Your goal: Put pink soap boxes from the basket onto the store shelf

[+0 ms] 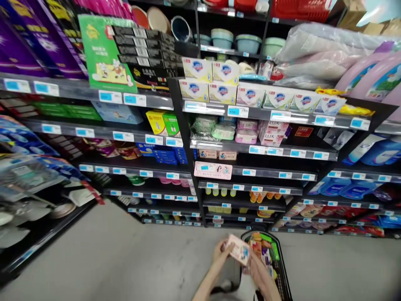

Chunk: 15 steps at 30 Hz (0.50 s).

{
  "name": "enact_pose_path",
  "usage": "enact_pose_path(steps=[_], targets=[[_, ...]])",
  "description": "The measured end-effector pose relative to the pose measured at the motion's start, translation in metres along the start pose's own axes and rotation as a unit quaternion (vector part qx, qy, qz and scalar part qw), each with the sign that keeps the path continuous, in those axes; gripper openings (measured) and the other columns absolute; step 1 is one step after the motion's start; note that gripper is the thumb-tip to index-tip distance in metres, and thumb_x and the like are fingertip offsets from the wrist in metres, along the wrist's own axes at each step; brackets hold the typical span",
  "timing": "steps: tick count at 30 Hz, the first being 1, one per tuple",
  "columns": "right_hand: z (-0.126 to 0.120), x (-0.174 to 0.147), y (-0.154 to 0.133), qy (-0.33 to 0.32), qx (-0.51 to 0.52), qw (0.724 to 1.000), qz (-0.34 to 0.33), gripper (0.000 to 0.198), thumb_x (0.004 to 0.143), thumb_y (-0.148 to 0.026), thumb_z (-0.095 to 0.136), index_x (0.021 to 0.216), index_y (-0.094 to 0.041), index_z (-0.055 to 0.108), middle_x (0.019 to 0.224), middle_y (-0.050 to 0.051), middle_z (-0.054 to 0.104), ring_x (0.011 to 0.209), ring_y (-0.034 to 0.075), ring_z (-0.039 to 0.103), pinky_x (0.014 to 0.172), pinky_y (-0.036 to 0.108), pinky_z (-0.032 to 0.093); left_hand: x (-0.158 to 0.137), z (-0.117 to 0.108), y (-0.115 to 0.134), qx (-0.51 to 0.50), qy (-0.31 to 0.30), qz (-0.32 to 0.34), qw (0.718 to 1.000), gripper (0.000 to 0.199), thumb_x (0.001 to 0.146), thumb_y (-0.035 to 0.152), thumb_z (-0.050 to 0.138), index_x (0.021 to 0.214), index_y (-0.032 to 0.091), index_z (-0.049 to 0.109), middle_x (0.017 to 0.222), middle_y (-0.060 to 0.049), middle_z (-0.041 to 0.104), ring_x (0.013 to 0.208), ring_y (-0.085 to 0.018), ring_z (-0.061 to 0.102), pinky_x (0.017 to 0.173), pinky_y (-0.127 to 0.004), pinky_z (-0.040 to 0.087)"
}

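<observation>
My left hand point(220, 255) and my right hand point(260, 269) hold a small pink packet point(239, 249) between them, low in the view. The packet is tilted and hovers just above a black shopping basket point(281, 267) that carries several colourful packaged goods. My left forearm reaches in from the bottom edge. The basket stands on the grey floor right in front of the shelves.
Black store shelves point(250, 113) with blue price tags fill the view, stocked with soap boxes point(223, 92), pink LUX packs point(269, 136), blue detergent bottles point(376, 152) and basins. A green box point(105, 54) sits upper left. Another shelf unit point(28, 200) runs along the left side. Grey floor point(119, 255) lies between.
</observation>
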State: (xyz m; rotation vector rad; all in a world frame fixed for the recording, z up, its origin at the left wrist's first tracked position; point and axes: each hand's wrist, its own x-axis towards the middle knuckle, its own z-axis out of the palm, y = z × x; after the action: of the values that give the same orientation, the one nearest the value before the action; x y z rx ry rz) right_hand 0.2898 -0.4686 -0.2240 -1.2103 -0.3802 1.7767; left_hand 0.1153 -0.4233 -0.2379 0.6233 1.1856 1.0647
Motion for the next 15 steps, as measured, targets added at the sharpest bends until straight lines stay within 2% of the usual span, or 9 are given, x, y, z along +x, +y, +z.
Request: enact_pose_path(steps=[2, 4, 7, 10, 15], targets=[[0.006, -0.005, 0.0, 0.026, -0.052, 0.997, -0.052, 0.051, 0.069, -0.052, 0.093, 0.107, -0.02, 0.078, 0.092, 0.007, 0.081, 0.066, 0.019, 0.072, 0.052, 0.025, 0.053, -0.02, -0.002, 0.009, -0.027, 0.014, -0.001, 1.0, 0.073, 0.054, 0.069, 0.092, 0.1, 0.014, 0.077, 0.094, -0.012, 0.078, 0.085, -0.027, 0.071, 0.077, -0.036, 0.059], [0.011, -0.008, 0.005, 0.036, -0.086, 0.993, -0.078, 0.05, 0.072, -0.053, 0.09, 0.107, -0.019, 0.078, 0.09, 0.006, 0.08, 0.062, 0.015, 0.068, 0.05, 0.023, 0.049, -0.036, -0.005, 0.012, -0.052, 0.03, -0.005, 0.998, 0.067, 0.061, 0.067, 0.09, 0.101, 0.014, 0.078, 0.096, -0.012, 0.078, 0.087, -0.026, 0.072, 0.077, -0.035, 0.06], [0.018, -0.013, 0.016, 0.037, -0.102, 0.991, -0.082, 0.05, 0.075, -0.057, 0.087, 0.105, -0.018, 0.078, 0.09, 0.006, 0.079, 0.063, 0.015, 0.067, 0.05, 0.022, 0.047, -0.054, -0.012, 0.011, -0.083, 0.058, -0.013, 0.995, 0.062, 0.064, 0.066, 0.089, 0.098, 0.014, 0.078, 0.097, -0.011, 0.078, 0.09, -0.025, 0.073, 0.076, -0.033, 0.06], [0.024, -0.017, 0.024, 0.038, -0.119, 0.989, -0.08, 0.05, 0.074, -0.058, 0.086, 0.103, -0.018, 0.078, 0.092, 0.007, 0.079, 0.064, 0.016, 0.067, 0.052, 0.023, 0.05, -0.063, -0.018, 0.008, -0.097, 0.069, -0.029, 0.992, 0.065, 0.065, 0.067, 0.088, 0.101, 0.014, 0.077, 0.101, -0.012, 0.078, 0.089, -0.024, 0.073, 0.076, -0.033, 0.06], [0.023, -0.016, 0.026, 0.037, -0.124, 0.988, -0.085, 0.054, 0.069, -0.057, 0.089, 0.104, -0.017, 0.077, 0.082, 0.005, 0.08, 0.062, 0.018, 0.067, 0.053, 0.025, 0.051, -0.063, -0.02, 0.004, -0.082, 0.047, -0.027, 0.995, 0.065, 0.063, 0.061, 0.092, 0.103, 0.014, 0.073, 0.096, -0.01, 0.076, 0.086, -0.022, 0.072, 0.077, -0.033, 0.059]])
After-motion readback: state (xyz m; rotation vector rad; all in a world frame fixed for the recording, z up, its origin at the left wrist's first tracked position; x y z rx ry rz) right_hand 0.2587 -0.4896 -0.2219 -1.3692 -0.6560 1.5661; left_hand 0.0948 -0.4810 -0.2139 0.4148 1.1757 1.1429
